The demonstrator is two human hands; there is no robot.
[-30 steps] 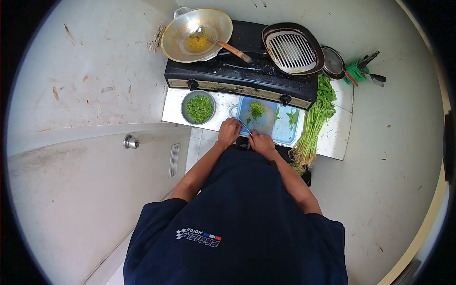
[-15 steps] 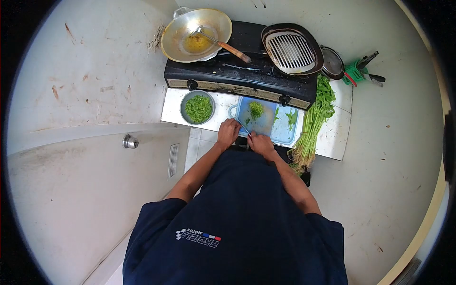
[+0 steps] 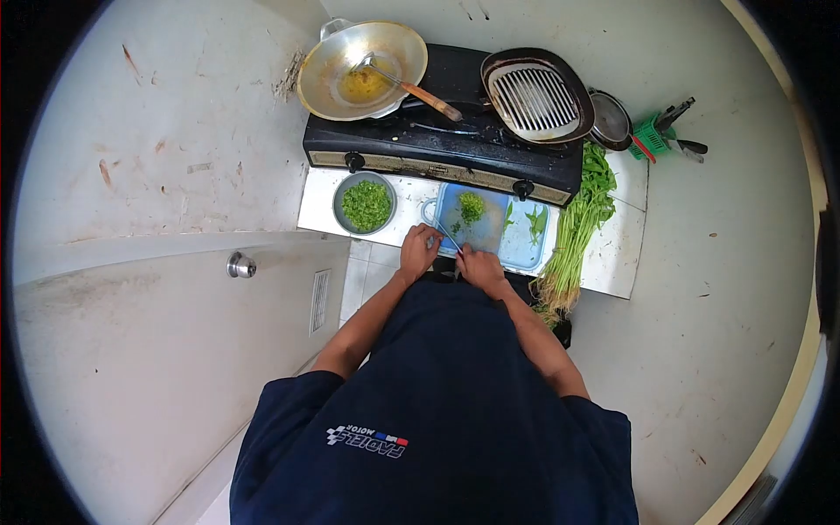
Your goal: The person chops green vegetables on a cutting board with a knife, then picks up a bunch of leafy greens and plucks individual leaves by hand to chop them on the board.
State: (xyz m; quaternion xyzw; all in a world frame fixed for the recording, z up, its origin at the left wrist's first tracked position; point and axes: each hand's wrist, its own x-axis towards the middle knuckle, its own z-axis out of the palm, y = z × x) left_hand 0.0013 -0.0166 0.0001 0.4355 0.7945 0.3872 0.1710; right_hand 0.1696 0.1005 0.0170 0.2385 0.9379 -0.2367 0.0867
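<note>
My right hand point(image 3: 479, 268) is wrapped round the handle of a knife point(image 3: 449, 236). Its blade slants up and left over the near left corner of a blue cutting board point(image 3: 486, 229). Close to the blade tip is my left hand point(image 3: 420, 248), its fingers curled together at the board's left edge; whatever they may pinch is hidden. Finely chopped greens point(image 3: 471, 207) lie heaped on the board, and a few loose leaves point(image 3: 535, 224) rest on its right part. Left of the board stands a grey bowl point(image 3: 337, 215) holding more chopped greens point(image 3: 367, 205).
Behind the board stands a black two-burner stove point(image 3: 376, 144), bearing a wok point(image 3: 317, 83) with a wooden-handled ladle point(image 3: 429, 98) and a grill pan point(image 3: 582, 96). A bunch of leafy stalks point(image 3: 577, 227) lies at right. Beyond it are a small pan point(image 3: 610, 118) and a green basket point(image 3: 647, 134) of utensils.
Both hands stay almost where they were, with the knife still at the board's near left corner. The view has shifted very slightly.
</note>
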